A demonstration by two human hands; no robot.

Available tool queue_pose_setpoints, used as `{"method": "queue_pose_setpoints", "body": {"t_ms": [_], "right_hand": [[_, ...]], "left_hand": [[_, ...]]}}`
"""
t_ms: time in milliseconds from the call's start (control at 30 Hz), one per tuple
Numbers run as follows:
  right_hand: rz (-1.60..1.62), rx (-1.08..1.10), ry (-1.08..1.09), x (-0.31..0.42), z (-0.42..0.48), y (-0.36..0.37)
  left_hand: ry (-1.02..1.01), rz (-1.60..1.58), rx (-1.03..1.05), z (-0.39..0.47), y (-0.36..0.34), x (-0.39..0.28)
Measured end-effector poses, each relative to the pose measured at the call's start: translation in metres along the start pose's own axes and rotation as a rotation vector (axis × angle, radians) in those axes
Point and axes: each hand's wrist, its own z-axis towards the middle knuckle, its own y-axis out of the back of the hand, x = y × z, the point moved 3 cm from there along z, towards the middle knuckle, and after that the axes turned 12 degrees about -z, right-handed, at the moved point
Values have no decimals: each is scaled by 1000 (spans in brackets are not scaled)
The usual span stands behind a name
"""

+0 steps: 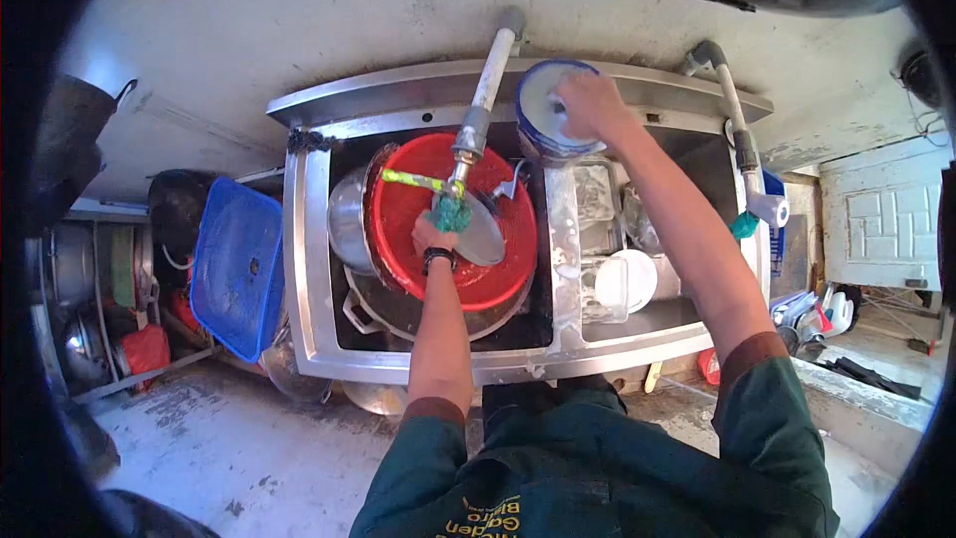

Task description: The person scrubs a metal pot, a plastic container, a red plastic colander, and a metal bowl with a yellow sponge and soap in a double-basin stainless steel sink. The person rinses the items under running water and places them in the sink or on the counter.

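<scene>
My left hand point(434, 235) is in the red plastic basin point(388, 239), at the left edge of a round metal lid point(482, 235), and seems to grip it. A green mesh scrubber point(451, 214) rests against the fingers, under the tap point(463, 164) with its yellow-green handle. At the back ledge my right hand point(590, 108) reaches into the top of a blue-rimmed tub point(532, 119) of pale content; its fingertips are near a small dark spot, and whether they hold something cannot be told.
The basin sits over large metal pots point(347, 224) in the left sink bowl. Clear containers point(594, 202) and a white round dish point(638, 280) lie in the right bowl. A blue plastic crate point(235, 269) stands left of the sink; a second pipe point(732, 97) rises at right.
</scene>
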Motion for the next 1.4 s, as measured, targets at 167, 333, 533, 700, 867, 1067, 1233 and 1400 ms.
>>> {"method": "queue_pose_setpoints", "body": {"t_ms": [167, 333, 533, 700, 867, 1067, 1233, 1400], "right_hand": [[155, -226, -51, 2, -17, 48], [488, -497, -229, -26, -57, 31], [999, -664, -457, -12, -167, 17], [1141, -496, -413, 31, -221, -21], [1123, -458, -351, 67, -238, -43], [788, -346, -480, 18, -262, -108], [874, -588, -362, 50, -233, -74], [808, -435, -472, 38, -287, -124]], "left_hand": [[-167, 246, -363, -44, 2, -20], [-457, 471, -382, -115, 39, -96], [-298, -252, -462, -169, 43, -77], [28, -1149, -117, -239, -1, -114], [-100, -1302, 115, -238, -64, -147], [-190, -1325, 360, -242, -88, -147], [-141, -1291, 445, -230, -101, -147], [-109, -1313, 451, -227, -89, -135]]}}
